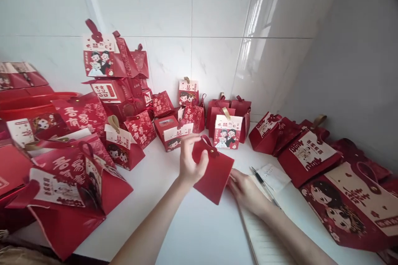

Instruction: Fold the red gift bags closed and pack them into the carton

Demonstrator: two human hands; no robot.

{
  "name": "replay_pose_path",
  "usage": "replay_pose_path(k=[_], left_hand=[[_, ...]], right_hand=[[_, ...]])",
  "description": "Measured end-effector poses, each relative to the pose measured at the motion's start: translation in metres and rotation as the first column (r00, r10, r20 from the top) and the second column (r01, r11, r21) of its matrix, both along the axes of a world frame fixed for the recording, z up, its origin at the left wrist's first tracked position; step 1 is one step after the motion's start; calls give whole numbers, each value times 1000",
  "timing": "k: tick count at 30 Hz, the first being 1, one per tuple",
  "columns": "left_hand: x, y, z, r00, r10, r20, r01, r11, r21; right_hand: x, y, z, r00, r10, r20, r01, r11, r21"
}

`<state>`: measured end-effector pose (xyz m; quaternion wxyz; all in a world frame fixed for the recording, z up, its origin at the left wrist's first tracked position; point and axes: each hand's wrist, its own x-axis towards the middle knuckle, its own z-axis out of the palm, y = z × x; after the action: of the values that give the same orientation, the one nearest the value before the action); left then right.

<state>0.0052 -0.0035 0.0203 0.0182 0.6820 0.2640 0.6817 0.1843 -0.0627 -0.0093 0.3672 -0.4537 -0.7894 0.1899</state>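
A plain red paper gift box point(215, 177) stands tilted in front of me, with a flower-shaped tab, a small gold stud and a ribbon loop at its top. My left hand point(192, 162) is curled round its upper left corner, the thumb over the front face and the fingertips by the ribbon loop. On the other side, my right hand point(248, 190) grips the lower right edge; its fingertips are partly hidden behind the box. Just behind stands a gift box with a printed couple point(228, 132).
Stacked red gift boxes point(105, 58) and a red basin point(37, 101) crowd the left. More boxes point(351, 203) line the right. A pen point(264, 184), a paper slip point(275, 177) and a notebook point(264, 240) lie by my right arm. A tiled wall point(217, 4) rises behind.
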Motion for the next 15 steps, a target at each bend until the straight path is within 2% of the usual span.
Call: replay_pose_path(k=[3, 6, 9, 13, 15], left_hand=[[3, 7, -9, 995, -76, 67, 89, 971, -221], [9, 4, -12, 978, -132, 164, 182, 921, -343], [15, -3, -9, 973, -63, 220, 142, 921, -363], [24, -13, -6, 950, -21, 310, 113, 952, -284], [28, -22, -7, 945, -27, 327, 116, 959, -258]], right_hand=[[-2, -8, 5, 999, -33, 10, 33, 999, 39], [2, -12, 11, 995, -95, -36, 99, 990, 104], [8, -11, 9, 979, -170, -112, 187, 968, 167], [10, -6, 3, 918, -252, -305, 349, 880, 323], [7, -7, 3, 919, -242, -310, 347, 871, 348]])
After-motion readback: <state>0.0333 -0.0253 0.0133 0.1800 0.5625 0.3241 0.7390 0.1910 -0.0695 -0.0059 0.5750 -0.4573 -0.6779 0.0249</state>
